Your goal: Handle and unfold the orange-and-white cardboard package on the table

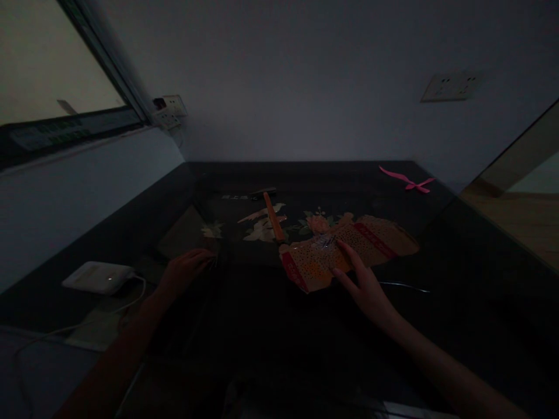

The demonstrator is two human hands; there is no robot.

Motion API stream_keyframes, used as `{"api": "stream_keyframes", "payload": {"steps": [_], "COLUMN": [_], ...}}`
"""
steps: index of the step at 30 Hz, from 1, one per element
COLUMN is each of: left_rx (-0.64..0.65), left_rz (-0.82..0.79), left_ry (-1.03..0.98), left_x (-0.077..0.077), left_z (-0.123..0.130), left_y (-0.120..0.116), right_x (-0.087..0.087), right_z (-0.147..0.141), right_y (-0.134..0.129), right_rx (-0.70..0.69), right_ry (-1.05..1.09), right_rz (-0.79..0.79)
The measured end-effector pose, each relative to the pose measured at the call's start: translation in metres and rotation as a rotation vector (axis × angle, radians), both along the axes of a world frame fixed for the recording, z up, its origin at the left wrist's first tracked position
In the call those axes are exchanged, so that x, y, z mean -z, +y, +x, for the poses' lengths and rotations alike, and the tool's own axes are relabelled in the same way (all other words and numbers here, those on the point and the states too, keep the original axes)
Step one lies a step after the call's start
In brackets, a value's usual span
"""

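Observation:
My left hand (186,272) is over the left part of the dark tabletop, its fingers pinched together. A thin, pale sliver shows at its fingertips, too small and dim to name. My right hand (364,288) reaches over a flattened piece of patterned cardboard (310,267) with red bands. Its index finger and thumb are apart, the index fingertip at a small heap of shiny thin pieces (324,240) on the cardboard. Behind the cardboard's left end lies a long, orange-brown handle-like stick (273,218), with a dark object (263,192) at its far end.
A white box-shaped device (102,277) with a white cable sits at the left edge. A pink ribbon (408,180) lies at the back right. A thin silvery strip (406,286) is right of my right hand. Walls with sockets (449,86) bound the table's back and left.

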State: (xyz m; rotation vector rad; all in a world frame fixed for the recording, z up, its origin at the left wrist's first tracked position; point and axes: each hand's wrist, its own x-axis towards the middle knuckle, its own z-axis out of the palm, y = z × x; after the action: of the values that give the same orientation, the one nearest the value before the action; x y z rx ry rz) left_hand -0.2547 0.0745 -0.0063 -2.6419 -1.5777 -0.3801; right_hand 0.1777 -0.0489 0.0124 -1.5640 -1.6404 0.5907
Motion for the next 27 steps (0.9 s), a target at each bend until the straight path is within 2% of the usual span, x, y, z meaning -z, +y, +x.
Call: {"api": "stream_keyframes", "payload": {"steps": [9, 15, 18, 21, 23, 25, 27], "left_rx": [-0.037, -0.077, -0.085, -0.112, -0.105, -0.031, 0.105], "left_rz": [-0.1, -0.072, -0.038, 0.015, 0.064, 0.111, 0.116], "left_ry": [-0.066, -0.125, -0.183, -0.27, -0.34, -0.399, -0.45], "left_x": [-0.005, 0.0, -0.004, -0.019, -0.034, -0.05, -0.065], "left_z": [-0.002, -0.01, -0.004, 0.016, 0.039, 0.071, 0.108], "left_y": [-0.008, -0.01, -0.011, -0.013, -0.015, -0.018, -0.022], "right_x": [-0.001, -0.002, -0.004, -0.004, -0.003, -0.002, -0.001], "right_z": [0.0, 0.0, -0.001, -0.001, -0.001, 0.0, 0.0], "right_y": [-0.001, 0.0, -0.001, -0.001, 0.0, 0.0, 0.0], "right_rx": [-0.009, -0.014, -0.009, -0.011, -0.014, -0.012, -0.009], "right_ry": [-0.009, 0.009, 0.012, 0.014, 0.015, 0.011, 0.005], "right_rz": [-0.018, 0.002, -0.01, -0.014, -0.015, -0.019, -0.014]}}
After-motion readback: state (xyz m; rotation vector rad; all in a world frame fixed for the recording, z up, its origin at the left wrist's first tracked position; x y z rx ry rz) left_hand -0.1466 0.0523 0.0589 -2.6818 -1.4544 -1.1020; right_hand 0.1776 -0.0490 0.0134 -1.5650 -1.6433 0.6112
